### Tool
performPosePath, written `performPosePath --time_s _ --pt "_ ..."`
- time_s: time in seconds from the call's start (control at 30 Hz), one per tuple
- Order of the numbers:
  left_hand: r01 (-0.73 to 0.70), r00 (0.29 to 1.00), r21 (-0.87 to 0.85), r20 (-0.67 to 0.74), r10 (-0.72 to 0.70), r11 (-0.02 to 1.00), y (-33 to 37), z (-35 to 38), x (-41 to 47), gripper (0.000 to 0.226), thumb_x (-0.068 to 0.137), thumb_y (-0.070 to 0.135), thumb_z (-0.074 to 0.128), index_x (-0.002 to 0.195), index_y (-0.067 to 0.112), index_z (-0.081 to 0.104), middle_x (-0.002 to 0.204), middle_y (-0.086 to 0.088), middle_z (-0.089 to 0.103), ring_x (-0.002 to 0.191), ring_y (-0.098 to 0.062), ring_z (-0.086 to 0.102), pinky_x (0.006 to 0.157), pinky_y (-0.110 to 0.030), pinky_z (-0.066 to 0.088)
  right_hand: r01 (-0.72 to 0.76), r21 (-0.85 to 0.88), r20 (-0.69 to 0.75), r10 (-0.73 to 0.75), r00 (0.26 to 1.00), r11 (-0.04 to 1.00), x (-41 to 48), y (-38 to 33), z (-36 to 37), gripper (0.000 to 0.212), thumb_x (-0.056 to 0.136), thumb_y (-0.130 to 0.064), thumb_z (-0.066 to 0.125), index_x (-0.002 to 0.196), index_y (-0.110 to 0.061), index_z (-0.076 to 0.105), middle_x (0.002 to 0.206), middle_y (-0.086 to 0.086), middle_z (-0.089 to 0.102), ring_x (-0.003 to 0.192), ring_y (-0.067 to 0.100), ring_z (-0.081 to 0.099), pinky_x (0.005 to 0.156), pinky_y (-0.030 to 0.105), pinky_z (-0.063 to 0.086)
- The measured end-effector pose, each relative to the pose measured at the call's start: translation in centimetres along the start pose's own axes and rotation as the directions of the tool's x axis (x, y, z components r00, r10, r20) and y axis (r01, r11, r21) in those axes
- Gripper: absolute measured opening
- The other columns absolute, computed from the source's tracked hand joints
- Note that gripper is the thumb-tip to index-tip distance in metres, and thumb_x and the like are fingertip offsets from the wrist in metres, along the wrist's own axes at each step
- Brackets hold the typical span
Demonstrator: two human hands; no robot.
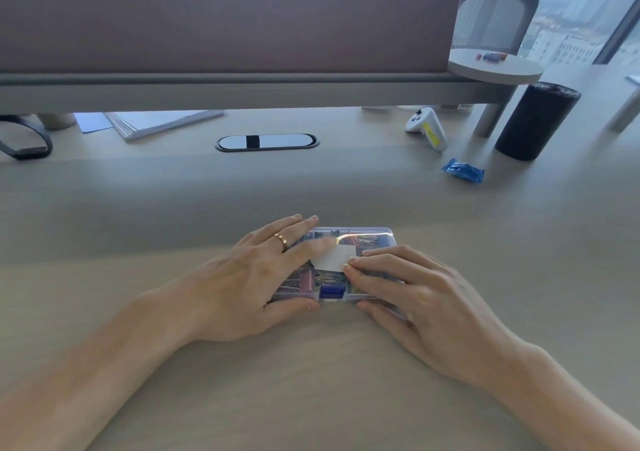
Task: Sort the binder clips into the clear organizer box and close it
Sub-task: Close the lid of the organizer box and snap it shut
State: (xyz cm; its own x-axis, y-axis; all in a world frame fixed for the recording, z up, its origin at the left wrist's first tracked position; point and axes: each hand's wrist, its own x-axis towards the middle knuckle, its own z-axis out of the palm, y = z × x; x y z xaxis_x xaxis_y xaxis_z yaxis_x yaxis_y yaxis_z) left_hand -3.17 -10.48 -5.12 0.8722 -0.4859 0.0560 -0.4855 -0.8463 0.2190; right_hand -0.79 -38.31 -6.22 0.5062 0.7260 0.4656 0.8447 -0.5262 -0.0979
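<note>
While fingers [298,225] lie straight, left hand [256,277] and right hand [427,298] press the organizer box [369,237].

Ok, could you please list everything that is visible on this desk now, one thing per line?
box: one, clear, desk centre, lid down
binder clips: several, pink, blue and others, inside the box
latch: one, blue, box front edge
label: one, white, on the lid
paper stack: one, white, far left
controller: one, white, far right
packet: one, blue, right
cylinder: one, black, far right
cable port: one, grey, far centre
chair: one, grey, beyond the desk
left hand: fingers flat on the lid, gold ring
right hand: fingers on the lid
</note>
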Motion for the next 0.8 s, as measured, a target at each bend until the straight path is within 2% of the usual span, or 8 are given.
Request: performPosePath --time_s 0.07,0.13,0.37,0.5,0.57,0.63,0.73,0.8 --pt "-0.007 1.000 0.076 0.031 0.005 0.997 0.0 0.0 -0.2 0.071 0.090 0.081 0.014 0.149 0.061 -0.019 0.168 0.019 -0.014 0.152 0.002 -0.018 0.125 -0.024 0.004 -0.010 0.013 0.000 0.010 1.000 1.000 0.1 -0.1 -0.1 0.032 0.101 -0.032 0.065 0.129 -0.018 0.073 0.131 -0.007 0.069 0.119 0.017 0.064 0.100 0.035 0.054" --pt "-0.004 1.000 0.092 0.028 0.002 0.996 0.0 -0.2 -0.3 0.070 0.090 0.081 0.011 0.149 0.060 -0.019 0.169 0.017 -0.012 0.154 -0.001 -0.015 0.125 -0.024 0.002 -0.011 0.021 -0.009 0.012 1.000 1.000 0.2 -0.2 -0.1 0.032 0.101 -0.034 0.066 0.127 -0.019 0.074 0.129 -0.007 0.070 0.118 0.016 0.065 0.100 0.034 0.054" --pt "0.044 0.997 -0.053 0.072 -0.040 0.998 -0.1 -1.7 0.6 0.073 0.091 0.076 0.029 0.158 0.048 0.018 0.169 0.018 0.010 0.153 0.004 0.003 0.126 -0.026 0.014 0.000 -0.047 -0.116 -0.005 0.993 0.999 1.2 0.2 0.2 0.031 0.093 -0.033 0.078 0.118 -0.014 0.075 0.117 -0.004 0.073 0.106 0.019 0.069 0.090 0.037 0.058" --pt "0.046 0.997 -0.213 0.063 -0.034 0.976 -0.2 -3.3 1.5 0.063 0.093 0.069 0.038 0.153 0.049 0.034 0.162 0.023 0.030 0.146 0.016 0.017 0.123 -0.021 0.017 0.033 -0.116 -0.219 -0.058 0.974 0.993 2.2 0.6 0.4 0.022 0.099 -0.027 0.067 0.111 -0.011 0.077 0.112 -0.001 0.076 0.097 0.024 0.072 0.082 0.036 0.059" --pt "0.006 1.000 -0.179 -0.003 -0.006 0.984 -0.1 -3.5 1.4 0.061 0.095 0.068 0.035 0.151 0.045 0.040 0.157 0.022 0.041 0.144 0.011 0.030 0.123 -0.024 0.014 0.031 -0.112 -0.238 -0.057 0.970 0.993 2.6 0.8 0.3 0.025 0.101 -0.030 0.062 0.110 -0.011 0.077 0.111 -0.001 0.077 0.095 0.024 0.074 0.077 0.038 0.060" --pt "-0.042 0.994 -0.123 -0.106 0.029 0.992 -0.2 -2.8 1.0 0.062 0.096 0.069 0.039 0.149 0.037 0.046 0.150 0.019 0.051 0.138 0.002 0.045 0.123 -0.029 0.023 0.030 -0.113 -0.232 -0.056 0.971 0.993 2.8 0.9 0.2 0.027 0.101 -0.031 0.060 0.110 -0.012 0.077 0.112 -0.003 0.077 0.094 0.023 0.074 0.076 0.038 0.060" --pt "-0.106 0.954 0.019 -0.279 0.107 0.994 -0.4 -1.4 0.6 0.056 0.098 0.056 0.050 0.142 0.023 0.054 0.139 0.006 0.064 0.118 -0.012 0.066 0.096 -0.033 0.055 0.032 -0.106 -0.211 -0.054 0.976 0.994 2.9 1.2 0.0 0.029 0.103 -0.034 0.056 0.112 -0.014 0.076 0.114 -0.005 0.076 0.094 0.022 0.074 0.077 0.036 0.059" --pt "-0.139 0.931 0.044 -0.334 0.145 0.989 -0.5 -1.4 0.7 0.046 0.101 0.048 0.048 0.138 0.022 0.055 0.128 0.005 0.070 0.103 -0.015 0.070 0.080 -0.032 0.057 0.037 -0.099 -0.207 -0.057 0.977 0.994 3.1 1.5 -0.2 0.031 0.104 -0.036 0.055 0.113 -0.015 0.075 0.115 -0.005 0.076 0.093 0.022 0.073 0.076 0.036 0.058"
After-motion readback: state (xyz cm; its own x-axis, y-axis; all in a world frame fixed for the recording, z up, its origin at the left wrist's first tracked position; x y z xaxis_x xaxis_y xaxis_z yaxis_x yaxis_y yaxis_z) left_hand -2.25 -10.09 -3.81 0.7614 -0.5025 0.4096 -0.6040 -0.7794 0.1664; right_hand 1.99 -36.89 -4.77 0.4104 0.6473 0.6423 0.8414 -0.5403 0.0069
